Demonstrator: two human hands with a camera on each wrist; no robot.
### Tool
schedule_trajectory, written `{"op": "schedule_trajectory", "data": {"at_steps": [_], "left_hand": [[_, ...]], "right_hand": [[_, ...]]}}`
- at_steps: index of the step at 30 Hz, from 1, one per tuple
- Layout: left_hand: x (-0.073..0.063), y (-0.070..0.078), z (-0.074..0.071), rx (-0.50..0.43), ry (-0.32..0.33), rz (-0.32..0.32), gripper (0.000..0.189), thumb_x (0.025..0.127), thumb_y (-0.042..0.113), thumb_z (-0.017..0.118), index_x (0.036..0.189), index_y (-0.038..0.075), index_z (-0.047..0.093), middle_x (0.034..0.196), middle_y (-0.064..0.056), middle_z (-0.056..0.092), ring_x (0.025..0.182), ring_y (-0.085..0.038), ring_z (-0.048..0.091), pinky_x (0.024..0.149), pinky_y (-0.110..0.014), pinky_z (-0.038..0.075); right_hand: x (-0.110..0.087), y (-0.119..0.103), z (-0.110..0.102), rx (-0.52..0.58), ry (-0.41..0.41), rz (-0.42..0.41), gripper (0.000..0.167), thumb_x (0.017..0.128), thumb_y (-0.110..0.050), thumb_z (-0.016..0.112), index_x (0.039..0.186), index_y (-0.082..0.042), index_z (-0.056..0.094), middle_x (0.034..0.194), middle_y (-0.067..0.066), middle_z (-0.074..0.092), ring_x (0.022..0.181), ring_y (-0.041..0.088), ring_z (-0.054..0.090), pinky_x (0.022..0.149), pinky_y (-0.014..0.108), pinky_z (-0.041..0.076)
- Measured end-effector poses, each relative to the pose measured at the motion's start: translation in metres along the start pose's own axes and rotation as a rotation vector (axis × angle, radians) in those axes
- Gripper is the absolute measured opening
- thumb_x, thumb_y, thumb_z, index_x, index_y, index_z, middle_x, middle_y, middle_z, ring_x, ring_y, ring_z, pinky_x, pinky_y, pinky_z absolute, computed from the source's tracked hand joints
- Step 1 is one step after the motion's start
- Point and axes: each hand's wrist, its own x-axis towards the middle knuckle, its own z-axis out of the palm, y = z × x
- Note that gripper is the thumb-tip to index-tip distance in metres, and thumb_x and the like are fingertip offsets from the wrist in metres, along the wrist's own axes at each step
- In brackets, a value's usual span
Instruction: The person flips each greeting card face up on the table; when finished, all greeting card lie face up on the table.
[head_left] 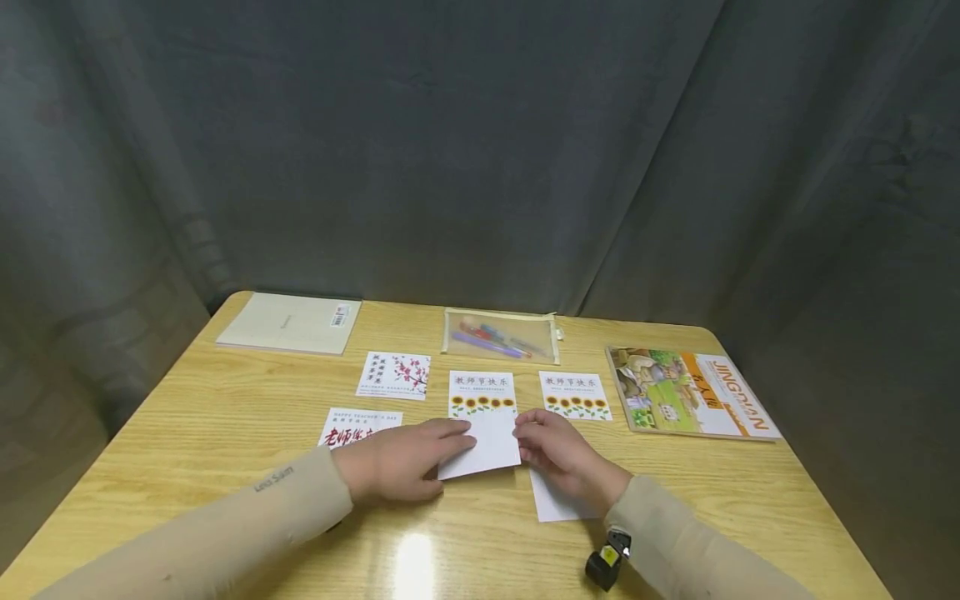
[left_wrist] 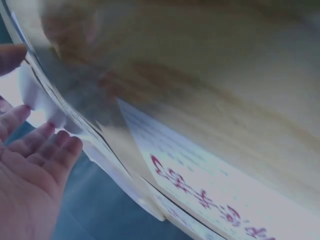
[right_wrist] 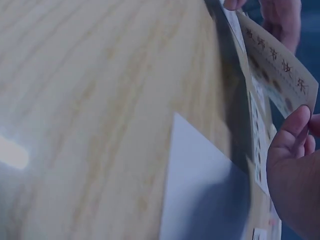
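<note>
A greeting card is held up at its sides, blank white face toward the head; the right wrist view shows lettering and sunflowers on its other face. My left hand grips its left edge between thumb and fingers, while my right hand pinches the right edge. Just behind it lies a sunflower card, partly covered in the head view. Another sunflower card is to its right. Under my right forearm sits a blank white card. Near my left hand lies a card with red lettering, partly hidden.
A plum-blossom card lies at the left. Along the back of the wooden table are a grey notebook and a clear zip pouch with pens. An illustrated book rests at the right; dark curtain hangs behind.
</note>
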Motion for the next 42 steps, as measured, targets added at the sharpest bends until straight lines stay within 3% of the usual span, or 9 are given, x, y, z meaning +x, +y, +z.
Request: {"op": "schedule_trajectory", "data": {"at_steps": [8,14,18,23,28,34,42], "left_hand": [[-0.004,-0.013,-0.004,0.104,0.108,0.046,0.053,0.094,0.014,0.071,0.144,0.004,0.057,0.148,-0.016,0.054,0.136,-0.030,0.053,0.110,-0.041,0.046],[-0.005,-0.022,-0.002,0.161,0.213,0.066,0.044,0.095,0.011,0.071,0.137,0.002,0.062,0.140,-0.016,0.061,0.128,-0.031,0.060,0.107,-0.042,0.049],[-0.003,-0.024,-0.003,0.171,0.289,0.078,0.035,0.097,0.011,0.069,0.131,0.001,0.065,0.133,-0.015,0.066,0.122,-0.030,0.064,0.104,-0.042,0.051],[0.000,-0.026,-0.005,0.145,0.337,0.078,0.027,0.099,0.009,0.066,0.124,0.000,0.068,0.127,-0.012,0.069,0.118,-0.027,0.066,0.103,-0.040,0.051],[0.000,-0.029,-0.007,0.065,0.361,0.052,0.021,0.100,0.008,0.065,0.120,0.001,0.069,0.124,-0.011,0.069,0.118,-0.027,0.065,0.104,-0.040,0.051],[-0.002,-0.028,-0.010,-0.088,0.407,-0.056,0.016,0.102,0.007,0.063,0.116,0.004,0.070,0.120,-0.009,0.070,0.116,-0.029,0.066,0.103,-0.044,0.051],[0.002,-0.026,-0.015,-0.342,0.513,-0.180,0.008,0.102,0.007,0.063,0.105,0.006,0.070,0.102,-0.004,0.072,0.096,-0.021,0.068,0.088,-0.043,0.058]], "right_hand": [[0.001,-0.010,-0.009,0.110,-0.018,-0.010,0.008,0.095,0.004,0.054,0.100,-0.002,0.055,0.083,0.002,0.056,0.073,0.008,0.054,0.066,0.018,0.051],[0.001,-0.013,-0.014,0.145,-0.059,-0.008,0.010,0.095,0.005,0.052,0.104,0.001,0.053,0.084,0.002,0.056,0.074,0.008,0.054,0.068,0.017,0.052],[0.002,-0.014,-0.016,0.184,-0.082,-0.004,0.009,0.097,0.005,0.051,0.105,0.001,0.051,0.088,0.004,0.058,0.078,0.009,0.058,0.073,0.019,0.055],[0.002,-0.016,-0.017,0.203,-0.114,0.003,0.010,0.097,0.005,0.050,0.106,0.001,0.050,0.092,0.005,0.060,0.082,0.011,0.059,0.078,0.020,0.056],[0.003,-0.015,-0.017,0.196,-0.117,-0.003,0.012,0.096,0.004,0.052,0.107,-0.001,0.050,0.092,0.004,0.059,0.081,0.010,0.059,0.076,0.020,0.055],[0.003,-0.014,-0.018,0.144,-0.125,-0.015,0.008,0.097,0.004,0.054,0.103,-0.002,0.053,0.089,0.002,0.057,0.077,0.008,0.056,0.070,0.017,0.053],[0.005,-0.021,-0.016,0.161,-0.143,-0.018,0.015,0.105,-0.003,0.047,0.112,0.005,0.057,0.094,0.006,0.068,0.081,0.008,0.065,0.074,0.018,0.056]]}}
